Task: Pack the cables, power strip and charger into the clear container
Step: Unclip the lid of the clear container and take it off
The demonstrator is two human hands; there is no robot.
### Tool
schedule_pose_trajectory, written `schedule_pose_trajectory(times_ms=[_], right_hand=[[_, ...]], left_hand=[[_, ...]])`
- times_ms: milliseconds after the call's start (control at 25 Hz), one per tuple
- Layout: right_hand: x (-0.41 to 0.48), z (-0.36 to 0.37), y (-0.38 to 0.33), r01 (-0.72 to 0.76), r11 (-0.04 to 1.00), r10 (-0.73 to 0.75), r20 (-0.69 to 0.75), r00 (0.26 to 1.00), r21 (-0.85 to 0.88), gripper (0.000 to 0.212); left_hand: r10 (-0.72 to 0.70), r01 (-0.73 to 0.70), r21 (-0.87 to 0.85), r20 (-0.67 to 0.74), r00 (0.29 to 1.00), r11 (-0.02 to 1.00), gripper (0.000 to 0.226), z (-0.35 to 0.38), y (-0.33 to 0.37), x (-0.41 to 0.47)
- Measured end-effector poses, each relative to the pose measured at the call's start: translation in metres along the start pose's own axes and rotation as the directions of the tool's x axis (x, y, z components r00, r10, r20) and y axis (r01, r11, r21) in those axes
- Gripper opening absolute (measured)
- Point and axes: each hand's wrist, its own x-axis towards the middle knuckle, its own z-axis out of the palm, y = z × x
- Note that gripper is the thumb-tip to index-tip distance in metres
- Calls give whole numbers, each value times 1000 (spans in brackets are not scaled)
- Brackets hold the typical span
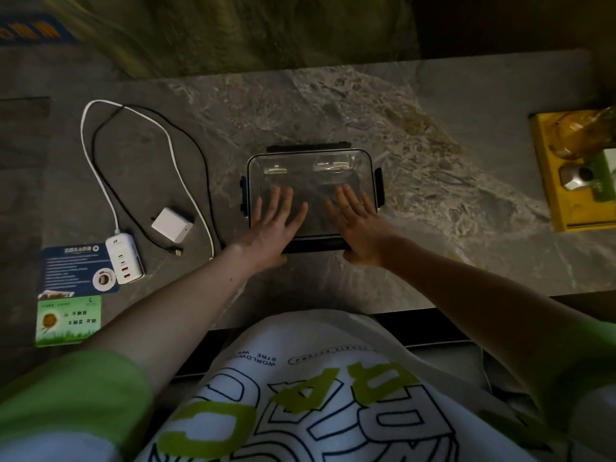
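Room was dark; grey stone table [333,105]; left hand [273,228], right hand [360,228] lay flat, holding nothing, on clear container [310,165].

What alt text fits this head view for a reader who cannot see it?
The left hand and right hand rest flat on a lidded clear container on a stone table. Left of it lie a charger, power strip and cables, unpacked.

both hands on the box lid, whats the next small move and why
Probably lift the lid off. The left hand and right hand lie flat on it, yet the charger, power strip and cables lie on the table to its left; nothing goes in until it opens.
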Motion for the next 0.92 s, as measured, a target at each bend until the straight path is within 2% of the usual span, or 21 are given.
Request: schedule_pose_trajectory(times_ms=[360,640,920], right_hand=[[-2,2,5,35,998,-34,-18,999,58,118],[-2,-7,16,96,979,-89,-49,995,180,92],[-4,-14,11,45,976,-32,-66,997,211,76]], left_hand=[[-7,7,6,9,1000,1000,117,6,-2,1],[-26,30,-105,36,999,994,106,-3,0,1],[-28,26,-72,-35,999,997,87,-5,1,-4]])
